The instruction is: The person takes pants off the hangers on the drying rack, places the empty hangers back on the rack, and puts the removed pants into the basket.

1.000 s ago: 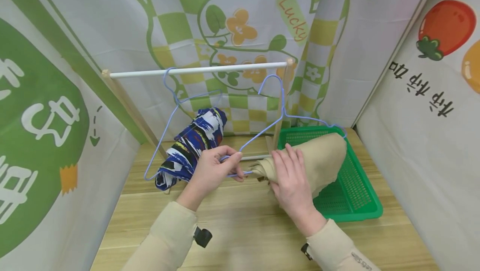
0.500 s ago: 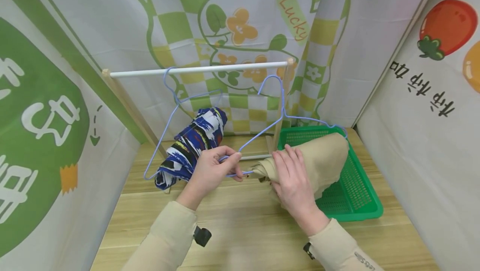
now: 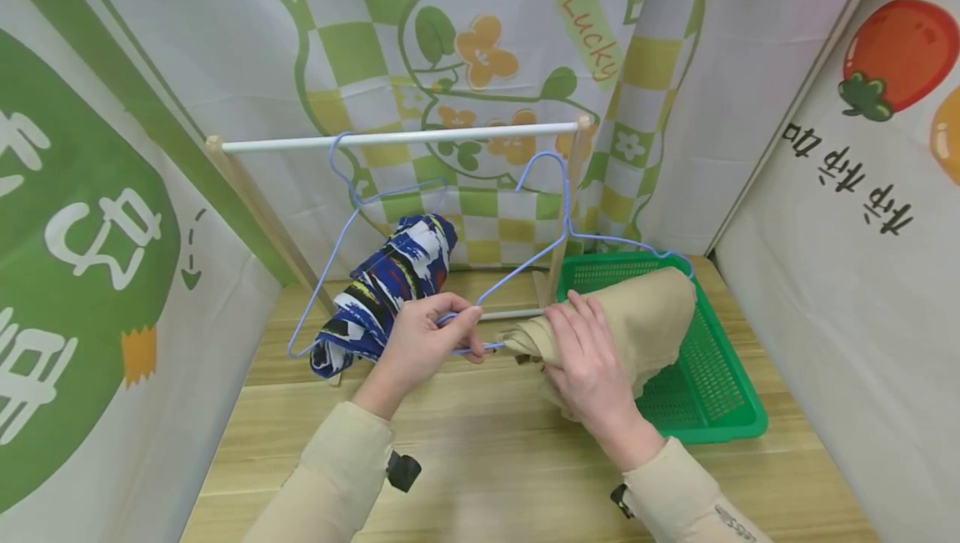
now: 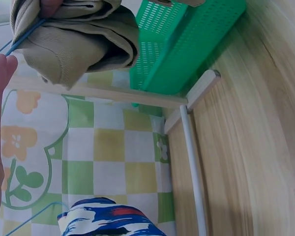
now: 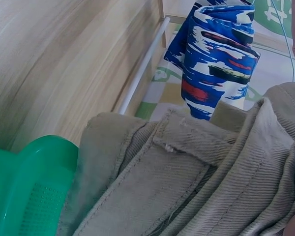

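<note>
My left hand (image 3: 423, 343) pinches the left corner of a blue wire hanger (image 3: 565, 205). Folded khaki trousers (image 3: 660, 318) hang over that hanger's bottom bar; seams and a belt loop show on the trousers (image 5: 187, 142) in the right wrist view. With fingers on top of the cloth, my right hand (image 3: 592, 372) holds the trousers near their bunched left edge; its thumb is mostly hidden. The hanger's hook stands free in front of the rack, below its top rail (image 3: 442, 138). A second blue hanger (image 3: 321, 280) on the rail carries a blue, white and black patterned garment (image 3: 397, 268).
A green plastic basket (image 3: 738, 380) stands at the right on the wooden table (image 3: 465, 460), partly beneath the trousers. The rack's right wooden post (image 3: 558, 263) rises behind the hanger. A lower rod (image 4: 192, 167) runs near the table. A printed curtain (image 3: 360, 51) hangs behind.
My right hand has edged slightly right and down along the trousers. The left hand and the hanger stay practically in place.
</note>
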A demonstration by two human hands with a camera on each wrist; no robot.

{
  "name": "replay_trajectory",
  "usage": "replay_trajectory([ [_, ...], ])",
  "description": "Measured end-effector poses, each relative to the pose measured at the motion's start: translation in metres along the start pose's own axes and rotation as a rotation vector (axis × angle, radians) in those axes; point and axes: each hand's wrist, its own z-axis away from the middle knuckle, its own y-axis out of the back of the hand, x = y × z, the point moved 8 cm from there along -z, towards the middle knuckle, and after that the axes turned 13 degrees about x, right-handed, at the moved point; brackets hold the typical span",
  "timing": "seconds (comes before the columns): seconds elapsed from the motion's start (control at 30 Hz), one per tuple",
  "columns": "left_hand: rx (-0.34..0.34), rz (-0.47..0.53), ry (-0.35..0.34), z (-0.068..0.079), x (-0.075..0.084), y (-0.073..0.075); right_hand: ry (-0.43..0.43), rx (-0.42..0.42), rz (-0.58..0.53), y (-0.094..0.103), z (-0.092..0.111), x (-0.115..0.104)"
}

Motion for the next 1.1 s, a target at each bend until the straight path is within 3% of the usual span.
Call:
replay_trajectory([
  [0.47,0.011,-0.014,-0.011,-0.001,-0.007,0.005,-0.008,0.07,-0.014,0.009,-0.006,0.005],
  [1.1,0.033,-0.062,-0.023,-0.001,-0.011,0.012,-0.067,0.094,-0.044,0.021,-0.013,0.015],
])
